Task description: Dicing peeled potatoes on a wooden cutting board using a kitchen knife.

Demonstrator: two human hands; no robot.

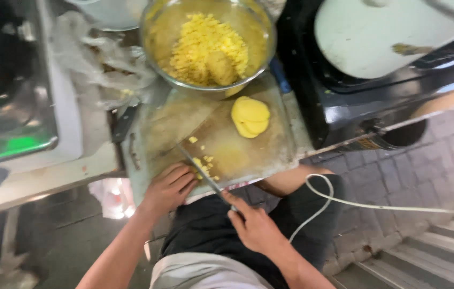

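Observation:
My right hand grips the handle of a knife whose blade lies across the near edge of a worn wooden cutting board. My left hand rests flat on the board's near left corner, fingers beside the blade and a small pile of yellow diced pieces. A stack of yellow slices sits farther back on the board. Behind the board stands a metal bowl filled with yellow diced pieces.
A black appliance with a pale round lid stands to the right. Crumpled clear plastic lies left of the bowl, beside a metal counter. A white cable runs across my lap over a paved floor.

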